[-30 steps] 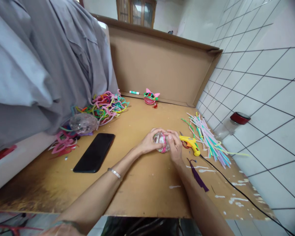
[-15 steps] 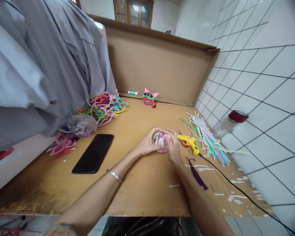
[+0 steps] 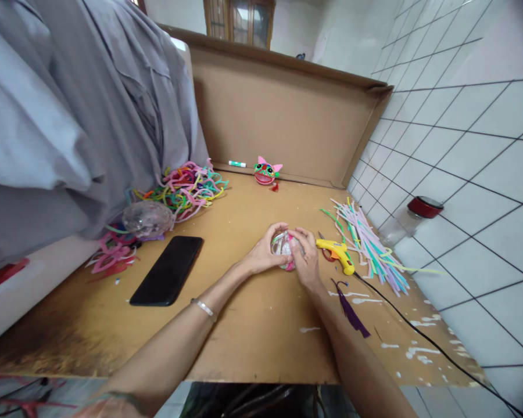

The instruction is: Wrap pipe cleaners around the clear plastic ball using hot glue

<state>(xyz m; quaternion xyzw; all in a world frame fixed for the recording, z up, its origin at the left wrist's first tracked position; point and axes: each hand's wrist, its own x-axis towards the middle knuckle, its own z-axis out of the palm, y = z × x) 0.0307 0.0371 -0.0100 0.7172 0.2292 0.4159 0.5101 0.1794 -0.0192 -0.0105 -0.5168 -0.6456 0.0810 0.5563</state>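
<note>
Both your L hand [image 3: 264,251] & R hand [image 3: 305,258] are clamped on clear ball [image 3: 281,245] w/ pink trim; yellow glue gun [image 3: 337,251] on desk [image 3: 261,325], just beside R hand.

There's room between phone [image 3: 166,271] and left hand [image 3: 261,255]! Just beyond the right hand [image 3: 305,258], a glue gun [image 3: 340,255] blocks.
</note>
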